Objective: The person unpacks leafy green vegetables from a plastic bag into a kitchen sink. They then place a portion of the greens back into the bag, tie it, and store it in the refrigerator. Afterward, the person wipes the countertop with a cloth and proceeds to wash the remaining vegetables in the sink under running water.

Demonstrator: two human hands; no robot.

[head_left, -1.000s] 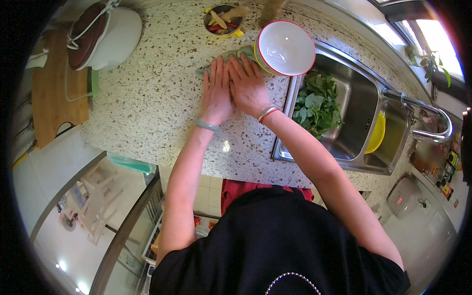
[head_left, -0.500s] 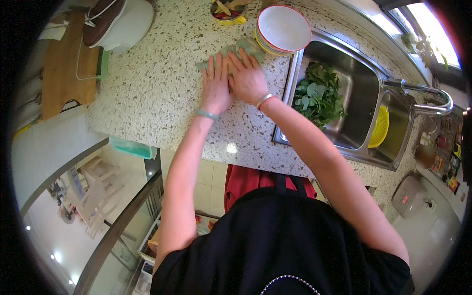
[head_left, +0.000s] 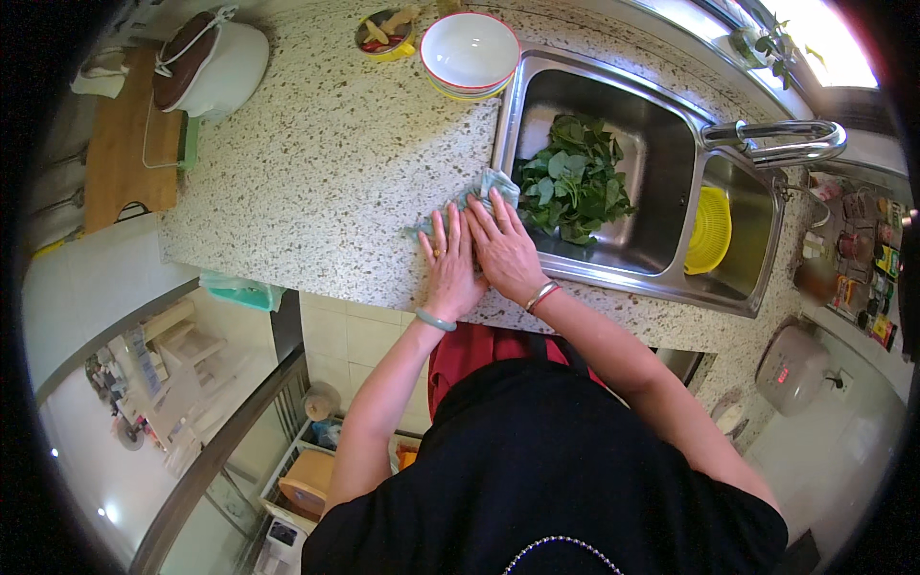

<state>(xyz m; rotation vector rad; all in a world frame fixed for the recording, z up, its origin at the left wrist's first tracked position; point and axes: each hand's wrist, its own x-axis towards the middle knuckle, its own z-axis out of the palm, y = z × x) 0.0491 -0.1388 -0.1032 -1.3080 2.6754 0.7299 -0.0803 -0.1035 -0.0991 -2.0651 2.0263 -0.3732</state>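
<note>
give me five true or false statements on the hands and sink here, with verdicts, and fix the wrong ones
1. The left hand and right hand both lie on a pale cloth. True.
2. Leafy greens lie in the larger sink basin. True.
3. The yellow strainer also lies in the larger sink basin. False: it is in the smaller sink basin.
4. The green bangle is on the right wrist. False: it is on the left wrist.
5. A red-rimmed white bowl sits inside the sink. False: it stands on the counter.
</note>
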